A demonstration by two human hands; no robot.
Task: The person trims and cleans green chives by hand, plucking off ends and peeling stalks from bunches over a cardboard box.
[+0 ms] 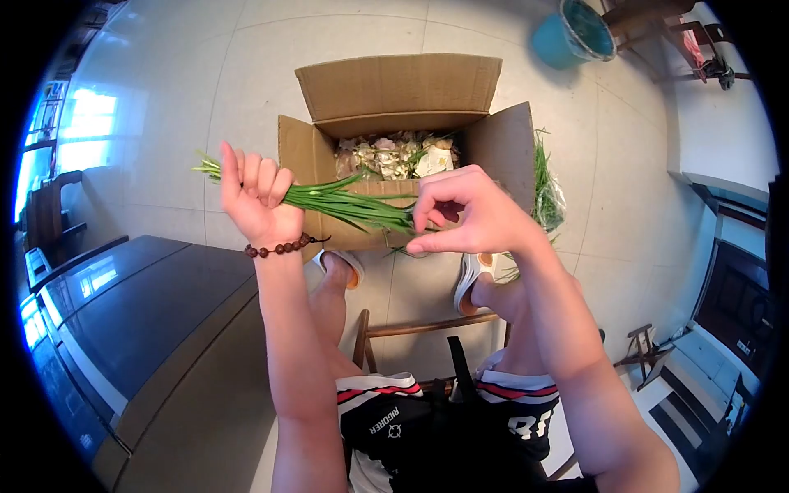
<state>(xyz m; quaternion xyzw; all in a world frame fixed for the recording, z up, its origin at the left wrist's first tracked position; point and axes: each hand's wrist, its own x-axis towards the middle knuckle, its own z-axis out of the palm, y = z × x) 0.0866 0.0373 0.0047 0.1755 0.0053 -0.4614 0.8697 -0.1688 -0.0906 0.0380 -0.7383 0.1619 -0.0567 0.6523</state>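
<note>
My left hand (pixel 261 193) is closed around a bunch of garlic chives (pixel 341 202), their pale cut ends poking out at the left and the green leaves stretching right. A beaded bracelet (pixel 283 248) circles that wrist. At the leaf tips is my right hand (pixel 464 212), its fingers curled and the thumb apart from the forefinger. Whether it touches the tips is hard to make out. Beyond both hands stands an open cardboard box (pixel 399 86) with dry papery scraps (pixel 394 156) and some green bits inside.
More green chives in a clear plastic bag (pixel 549 197) lie right of the box. Farther right is a blue bucket (pixel 567 41). A dark glossy cabinet (pixel 148 304) is close on my left. A wooden stool bar (pixel 431 326) crosses between my legs, above the tiled floor.
</note>
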